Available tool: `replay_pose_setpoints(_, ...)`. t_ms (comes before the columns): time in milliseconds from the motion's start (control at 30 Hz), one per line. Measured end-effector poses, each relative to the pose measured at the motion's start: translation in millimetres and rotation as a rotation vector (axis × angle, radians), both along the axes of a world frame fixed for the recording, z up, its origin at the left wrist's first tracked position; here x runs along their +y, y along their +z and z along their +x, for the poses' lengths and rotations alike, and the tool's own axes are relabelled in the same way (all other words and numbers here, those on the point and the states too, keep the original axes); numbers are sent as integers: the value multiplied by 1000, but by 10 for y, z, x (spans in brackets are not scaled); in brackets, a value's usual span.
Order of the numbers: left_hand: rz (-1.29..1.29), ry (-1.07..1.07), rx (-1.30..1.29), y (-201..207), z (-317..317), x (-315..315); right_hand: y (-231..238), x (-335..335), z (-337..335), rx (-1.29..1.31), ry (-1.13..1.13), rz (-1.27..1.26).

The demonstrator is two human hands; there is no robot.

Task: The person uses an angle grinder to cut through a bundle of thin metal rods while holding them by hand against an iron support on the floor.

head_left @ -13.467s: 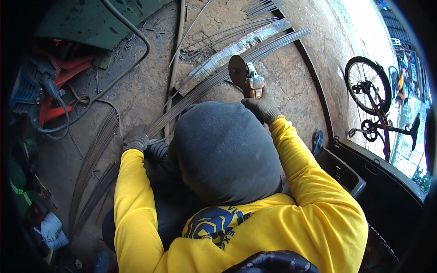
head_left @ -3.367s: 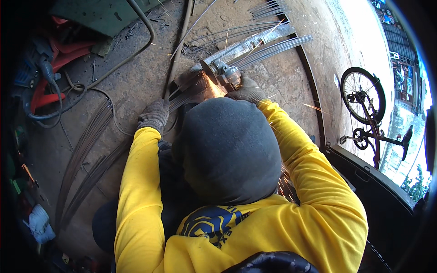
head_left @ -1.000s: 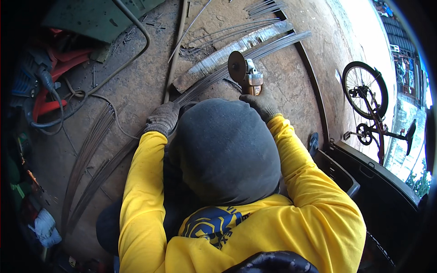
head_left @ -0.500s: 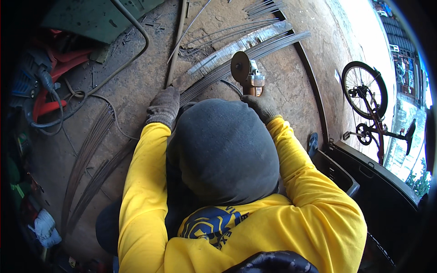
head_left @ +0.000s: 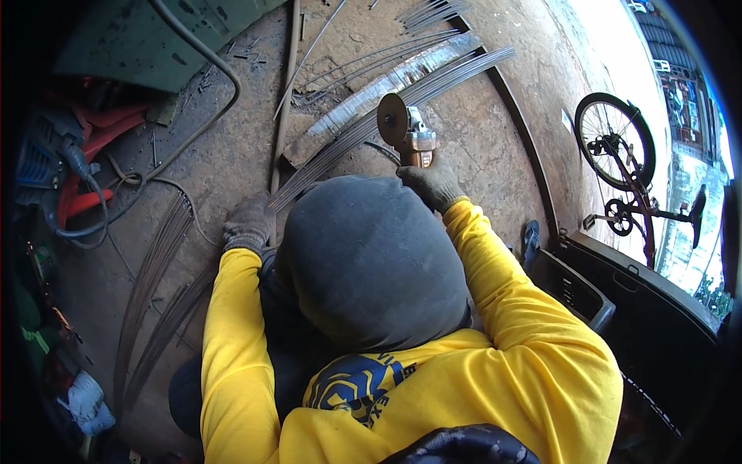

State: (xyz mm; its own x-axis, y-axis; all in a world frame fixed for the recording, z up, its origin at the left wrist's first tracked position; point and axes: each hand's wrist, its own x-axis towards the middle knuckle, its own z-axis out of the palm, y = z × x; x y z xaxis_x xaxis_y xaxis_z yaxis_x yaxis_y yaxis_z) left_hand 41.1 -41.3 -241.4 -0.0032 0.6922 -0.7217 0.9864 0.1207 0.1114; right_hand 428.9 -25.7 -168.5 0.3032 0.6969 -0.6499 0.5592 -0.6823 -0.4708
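My gloved right hand [head_left: 433,182] is wrapped round an angle grinder [head_left: 418,145], its thin dark cutting disc [head_left: 393,119] standing upright. Beneath and beyond the disc, a bundle of thin metal rods [head_left: 464,73] slants across the floor. My gloved left hand [head_left: 249,220] is closed round the near left end of these rods; the grip is only partly visible. A long flat bar with a worn silvery surface [head_left: 386,87] lies alongside the bundle. My capped head hides what lies between my arms.
More thin rods [head_left: 158,290] lie at the left, near a cable [head_left: 185,193] and a red and blue machine [head_left: 54,151]. A green metal panel [head_left: 166,46] stands far left. At the right are a bicycle [head_left: 618,151], a slipper [head_left: 531,241] and a dark metal edge [head_left: 525,139].
My left hand has moved left and nearer, from beside the flat bar's end to the rods' near end. The right hand still holds the grinder. The whole view has shifted slightly.
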Motion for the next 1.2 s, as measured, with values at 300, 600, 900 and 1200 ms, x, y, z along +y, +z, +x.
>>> replay_pose_setpoints(300, 125, -51, -59, -118, -30, 48, -75, -85, 54, 20, -15, 33)
replay_pose_setpoints(600, 126, -99, 80, 24, 346, 392, -11, -70, -5, -19, -23, -11)
replay_pose_setpoints(900, 1, 23, 14, 397, 45, 64, -23, -86, 3, 38, -66, -11)
replay_pose_setpoints(1200, -30, -79, 44, -181, -283, 63, -31, -105, 93, -2, -31, 9)
